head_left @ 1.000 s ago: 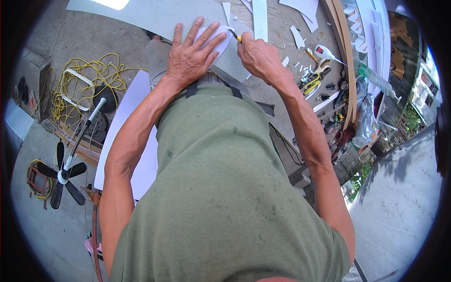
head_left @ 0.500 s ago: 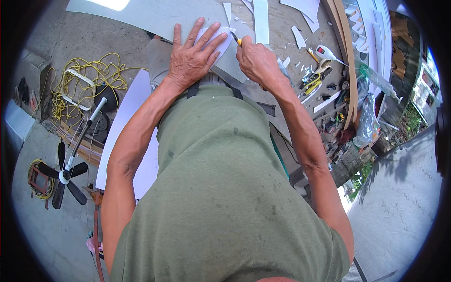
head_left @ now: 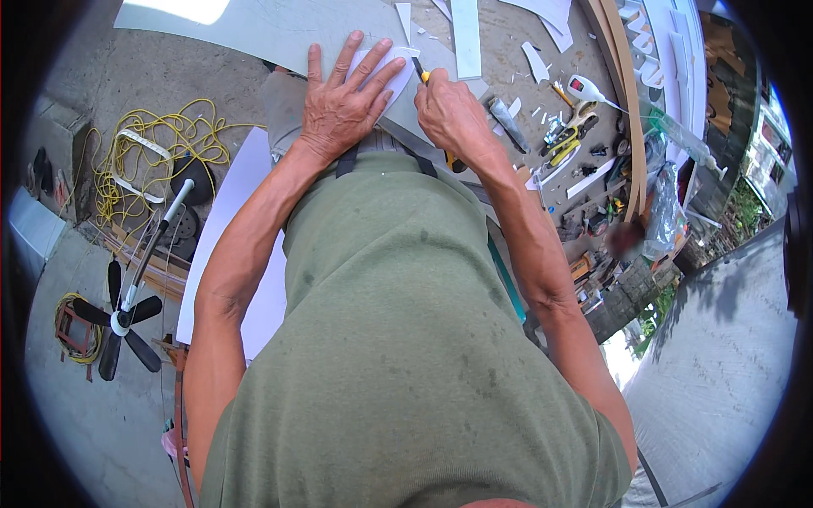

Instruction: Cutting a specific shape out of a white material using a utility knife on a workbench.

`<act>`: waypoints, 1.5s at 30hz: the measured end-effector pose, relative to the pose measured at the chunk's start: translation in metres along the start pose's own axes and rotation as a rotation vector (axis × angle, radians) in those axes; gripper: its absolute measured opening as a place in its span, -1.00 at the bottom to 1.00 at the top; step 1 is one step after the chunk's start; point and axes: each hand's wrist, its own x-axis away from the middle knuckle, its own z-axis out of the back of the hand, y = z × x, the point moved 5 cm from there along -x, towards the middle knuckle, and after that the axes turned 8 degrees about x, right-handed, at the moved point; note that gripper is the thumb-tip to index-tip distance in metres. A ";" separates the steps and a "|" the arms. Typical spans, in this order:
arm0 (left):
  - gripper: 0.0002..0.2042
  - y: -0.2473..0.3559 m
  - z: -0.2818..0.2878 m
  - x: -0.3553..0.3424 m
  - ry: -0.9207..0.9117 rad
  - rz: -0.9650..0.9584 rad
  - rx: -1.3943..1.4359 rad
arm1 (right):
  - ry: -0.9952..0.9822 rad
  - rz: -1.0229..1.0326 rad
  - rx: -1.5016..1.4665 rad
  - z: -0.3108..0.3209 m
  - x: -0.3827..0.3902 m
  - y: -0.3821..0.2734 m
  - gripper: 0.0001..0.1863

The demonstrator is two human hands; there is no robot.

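Note:
My left hand point(head_left: 343, 106) lies flat with fingers spread over a small white sheet piece point(head_left: 400, 84), pressing it against a large grey sheet point(head_left: 262, 34). Just right of it, my right hand point(head_left: 453, 118) is closed around a yellow-and-black utility knife point(head_left: 423, 75). The knife's dark blade points away from me and meets the right edge of the white piece. My fingers hide most of the knife's handle. Beyond the knife, a narrow pointed white offcut point(head_left: 405, 21) and a pale strip point(head_left: 465, 38) lie on the work surface.
Pliers point(head_left: 584, 113), a white glue bottle point(head_left: 588, 88), a grey tube point(head_left: 509, 125) and white scraps lie to the right. Curved brown strips point(head_left: 614, 42) stand beyond them. At left are a tangled yellow cord point(head_left: 203, 127), a black-bladed fan point(head_left: 120, 322) and a white panel point(head_left: 220, 229).
My right hand has shifted slightly left and toward me with the knife, its blade drawn along the piece's edge. The grey tube shows more now. My left hand stays nearly in place.

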 end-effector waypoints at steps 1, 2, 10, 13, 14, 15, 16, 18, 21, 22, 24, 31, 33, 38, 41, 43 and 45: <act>-0.51 0.000 0.000 0.000 0.004 -0.001 0.004 | 0.000 -0.001 0.000 -0.002 0.001 0.000 -0.64; -0.52 0.000 0.000 -0.001 0.008 -0.002 0.007 | 0.010 -0.019 -0.022 -0.005 0.001 0.001 -0.62; -0.52 0.002 0.002 0.000 0.004 0.000 -0.004 | 0.043 -0.043 -0.067 -0.015 0.005 0.007 -0.58; -0.51 -0.001 0.004 -0.006 0.028 0.000 0.010 | 0.053 -0.010 -0.002 -0.004 -0.001 0.011 -0.61; -0.50 0.002 0.005 -0.002 0.044 0.004 0.045 | 0.043 0.057 0.069 0.002 -0.003 0.011 -0.63; -0.50 0.005 0.007 0.000 0.044 0.003 0.046 | 0.035 0.123 0.141 0.009 -0.006 0.012 -0.66; -0.48 0.006 0.009 0.001 0.008 -0.006 0.078 | 0.035 0.122 0.142 0.014 -0.009 0.016 -0.66; -0.46 0.008 0.015 -0.002 -0.022 -0.016 0.105 | 0.026 0.236 0.310 0.026 -0.022 0.018 -0.69; -0.36 0.010 0.024 -0.004 -0.008 -0.005 0.165 | 0.023 0.324 0.416 0.042 -0.035 0.014 -0.71; -0.31 0.010 0.023 -0.007 -0.017 -0.021 0.181 | 0.017 0.366 0.448 0.043 -0.037 0.011 -0.71; -0.26 0.008 0.019 -0.006 -0.029 -0.028 0.197 | 0.013 0.374 0.449 0.039 -0.040 0.011 -0.72; -0.19 0.012 0.015 -0.006 -0.097 0.003 0.080 | 0.032 0.344 0.371 0.029 -0.035 0.013 -0.71; -0.19 0.015 0.015 -0.007 -0.122 0.017 0.053 | 0.026 0.343 0.353 0.027 -0.036 0.014 -0.70; -0.19 0.018 0.012 -0.005 -0.130 0.042 0.036 | 0.019 0.307 0.300 0.022 -0.033 0.012 -0.69; -0.22 0.018 0.012 -0.005 -0.128 0.066 0.031 | 0.017 0.289 0.263 0.022 -0.031 0.010 -0.70; -0.22 0.019 0.012 -0.006 -0.129 0.071 0.030 | 0.008 0.255 0.263 0.021 -0.031 0.011 -0.70; -0.22 0.019 0.010 -0.005 -0.131 0.075 0.033 | 0.018 0.264 0.258 0.022 -0.029 0.008 -0.71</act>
